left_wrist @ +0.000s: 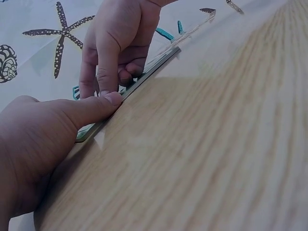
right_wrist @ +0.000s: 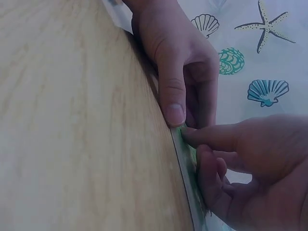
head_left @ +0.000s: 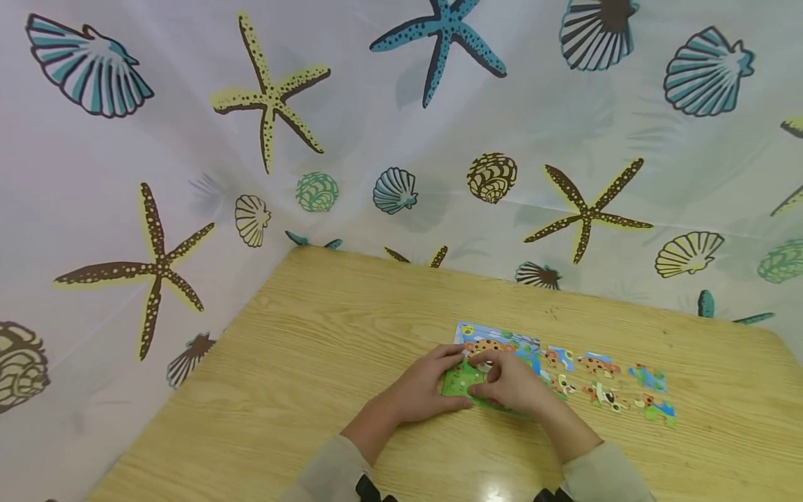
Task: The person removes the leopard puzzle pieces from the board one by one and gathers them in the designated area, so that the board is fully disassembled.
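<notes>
A jigsaw board (head_left: 528,341) with a spotted animal on a blue and green picture lies on the wooden table. My left hand (head_left: 425,389) holds the board's left end, its thumb (left_wrist: 98,109) along the near edge and its fingers reaching over the far side. My right hand (head_left: 516,385) is over the board, thumb and index finger set apart on a green puzzle piece (head_left: 463,380) in the near left corner, which they seem to pinch. The right hand's other fingers (right_wrist: 211,175) curl inward. Its palm side hides part of the picture.
Several loose puzzle pieces lie in two rows right of the board, among them a spotted one (head_left: 599,364), a blue and green one (head_left: 649,378) and a white-patched one (head_left: 606,397). Behind the table (head_left: 314,335) hangs a white cloth (head_left: 351,125) printed with shells and starfish.
</notes>
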Action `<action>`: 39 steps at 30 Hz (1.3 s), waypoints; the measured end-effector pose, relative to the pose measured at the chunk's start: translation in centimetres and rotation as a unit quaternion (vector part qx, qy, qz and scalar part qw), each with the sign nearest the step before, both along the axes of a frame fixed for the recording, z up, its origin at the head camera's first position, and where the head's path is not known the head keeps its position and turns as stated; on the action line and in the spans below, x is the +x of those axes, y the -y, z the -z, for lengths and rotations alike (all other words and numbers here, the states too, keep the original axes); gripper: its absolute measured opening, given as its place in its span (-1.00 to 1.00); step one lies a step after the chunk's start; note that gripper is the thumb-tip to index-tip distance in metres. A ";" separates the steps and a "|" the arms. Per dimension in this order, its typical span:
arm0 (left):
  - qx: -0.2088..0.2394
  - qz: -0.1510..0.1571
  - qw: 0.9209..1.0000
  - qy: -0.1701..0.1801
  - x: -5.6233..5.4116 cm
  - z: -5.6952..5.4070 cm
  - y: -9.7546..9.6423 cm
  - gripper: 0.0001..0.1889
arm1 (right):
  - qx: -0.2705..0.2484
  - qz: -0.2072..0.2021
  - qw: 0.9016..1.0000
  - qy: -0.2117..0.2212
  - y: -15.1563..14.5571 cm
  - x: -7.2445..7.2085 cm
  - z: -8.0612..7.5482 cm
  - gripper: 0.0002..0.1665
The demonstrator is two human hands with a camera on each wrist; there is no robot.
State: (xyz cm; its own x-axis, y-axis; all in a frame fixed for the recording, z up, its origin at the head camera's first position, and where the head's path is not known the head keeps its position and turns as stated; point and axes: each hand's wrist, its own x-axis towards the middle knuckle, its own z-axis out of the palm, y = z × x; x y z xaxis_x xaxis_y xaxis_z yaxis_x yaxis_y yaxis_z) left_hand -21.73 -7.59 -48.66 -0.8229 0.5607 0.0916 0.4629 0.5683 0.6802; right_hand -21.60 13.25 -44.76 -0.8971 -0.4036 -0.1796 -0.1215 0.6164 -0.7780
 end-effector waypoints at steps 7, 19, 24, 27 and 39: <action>0.008 -0.002 1.000 0.006 -0.1 0.1 0.1 -0.15 | 0.016 -0.027 0.999 0.010 0.1 -0.5 -0.6 -0.49; 0.016 -0.004 1.000 -0.010 -0.1 0.4 0.4 -0.10 | -0.025 -0.038 0.997 0.057 0.6 -1.0 -1.5 -0.46; 0.018 -0.001 1.000 -0.007 -0.2 0.2 0.3 -0.10 | -0.035 -0.041 0.997 0.056 0.4 -1.2 -1.4 -0.44; 0.018 -0.001 1.000 -0.006 -0.3 0.1 0.2 -0.11 | -0.036 -0.045 0.997 0.056 0.2 -1.4 -1.2 -0.44; 0.008 -0.004 1.000 0.012 -0.2 -0.1 0.2 -0.10 | -0.104 -0.061 0.985 0.127 -0.9 -1.9 -1.1 -0.54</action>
